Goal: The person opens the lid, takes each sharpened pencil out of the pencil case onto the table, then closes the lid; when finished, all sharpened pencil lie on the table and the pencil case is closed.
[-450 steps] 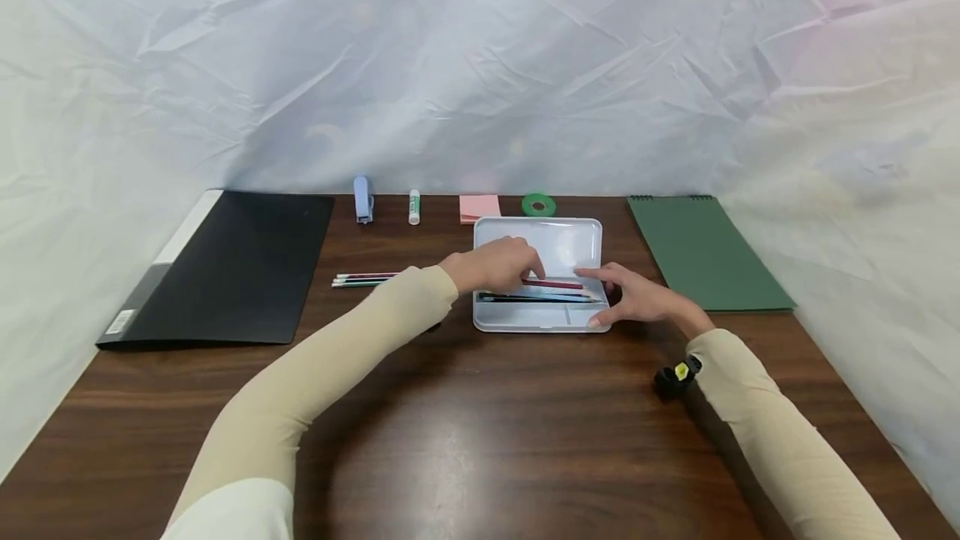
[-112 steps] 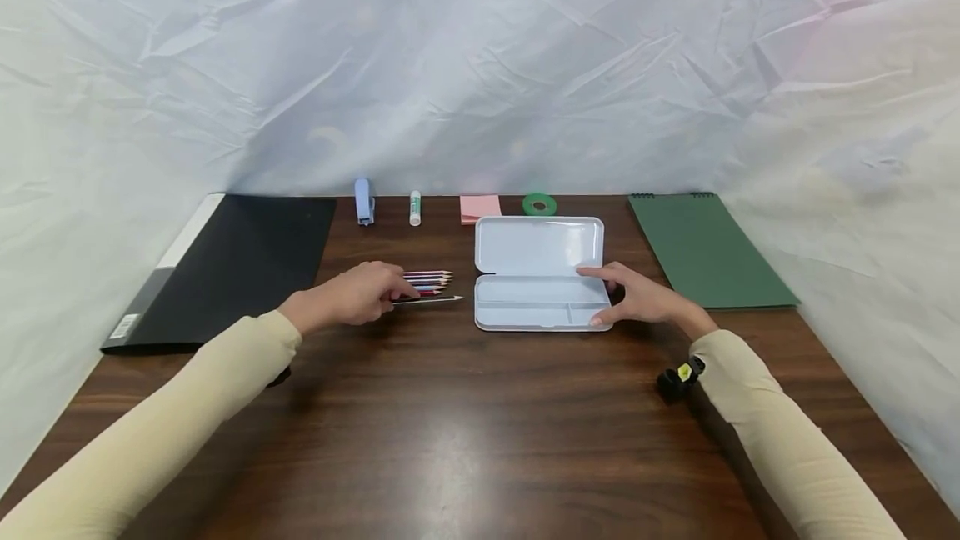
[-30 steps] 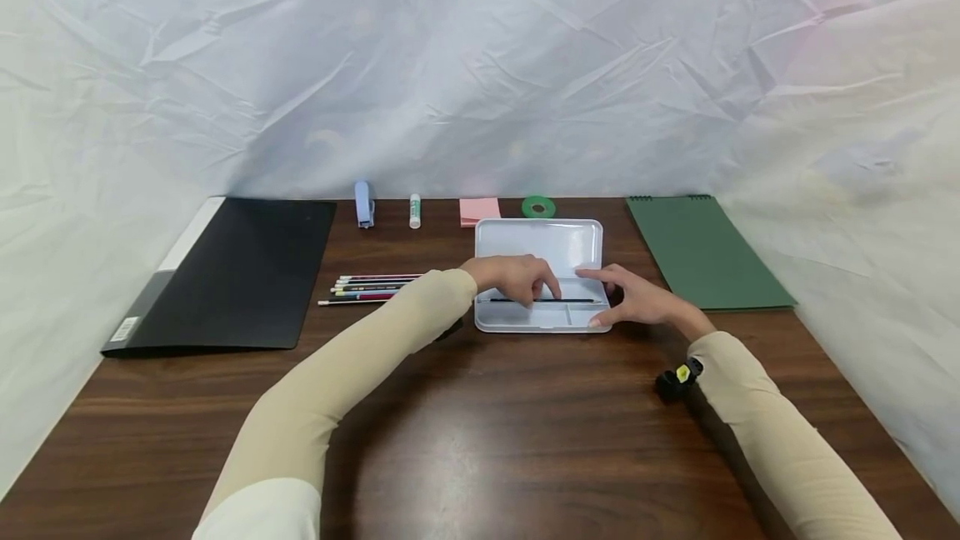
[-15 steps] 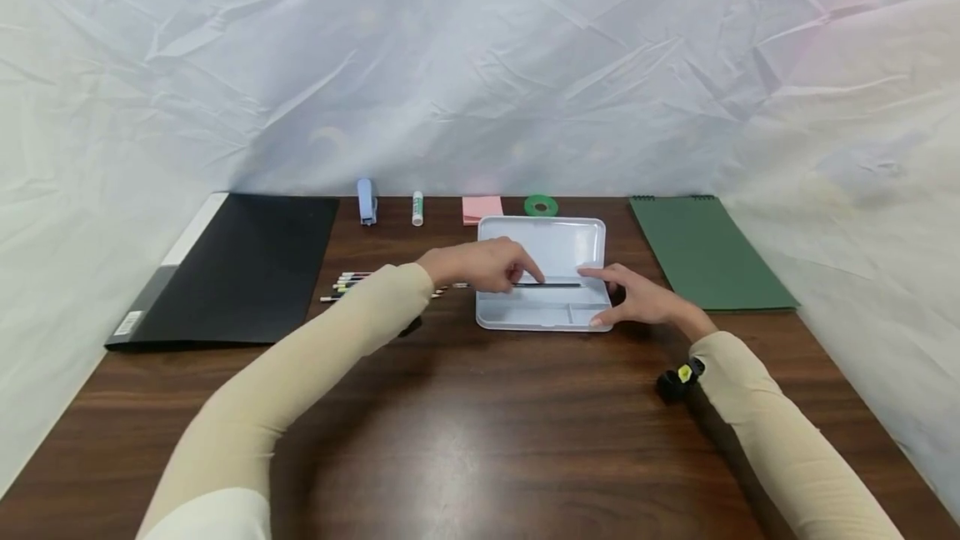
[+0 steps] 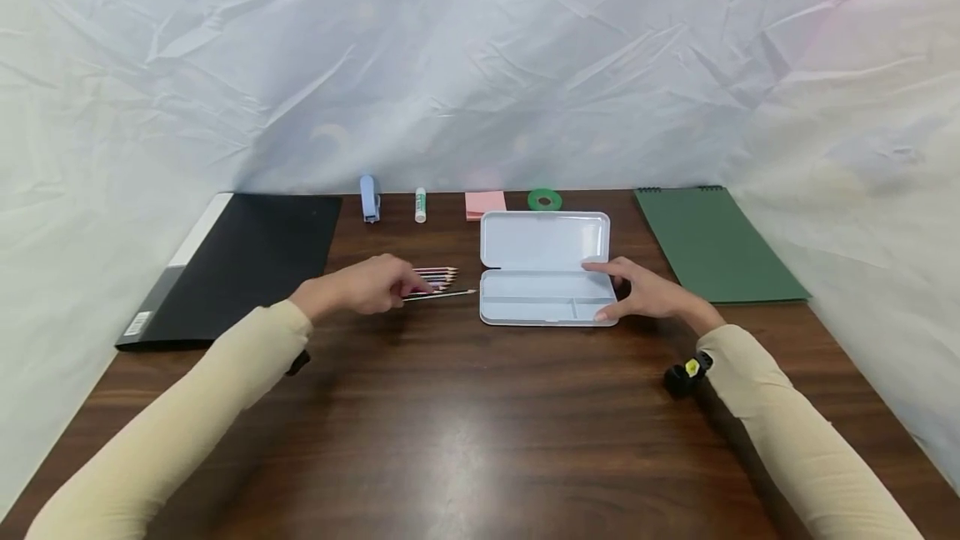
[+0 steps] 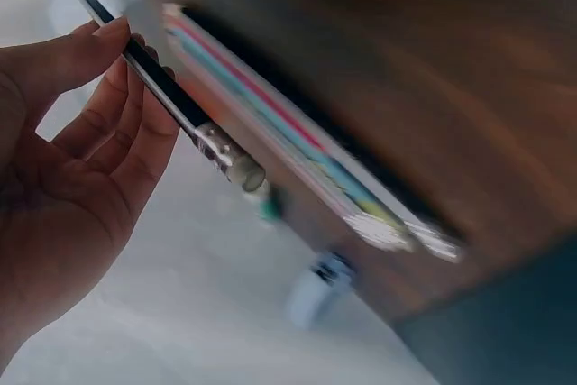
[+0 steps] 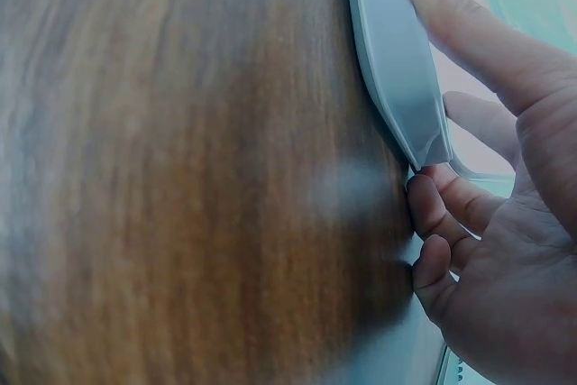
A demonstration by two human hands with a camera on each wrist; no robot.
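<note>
The left hand (image 5: 365, 286) pinches a dark pencil (image 5: 442, 295) between the thumb and the fingers (image 6: 115, 107). In the left wrist view its metal end sticks out past the fingertips, so the grip sits near the back of the pencil and the point is free. The pencil is held low over the desk (image 5: 465, 407), just beside the row of coloured pencils (image 5: 438, 276) and on its near side, lying along the same direction as they do; whether it already touches the wood I cannot tell.

The right hand (image 5: 641, 294) rests against the right end of the white pencil case (image 5: 546, 263). The thumb is on the near corner and the fingers (image 7: 469, 33) are curved around the far edge of the tray, so I judge that this hand keeps the light case from sliding. The case lies open, the lid flat behind the tray, and its compartments look empty.

Along the back edge of the desk stand a blue stapler (image 5: 368, 197), a glue stick (image 5: 420, 205), a pink note pad (image 5: 484, 204) and a green tape roll (image 5: 543, 200). A black folder (image 5: 247, 261) lies on the left and a green notebook (image 5: 712, 244) on the right, both well apart from the hands.
</note>
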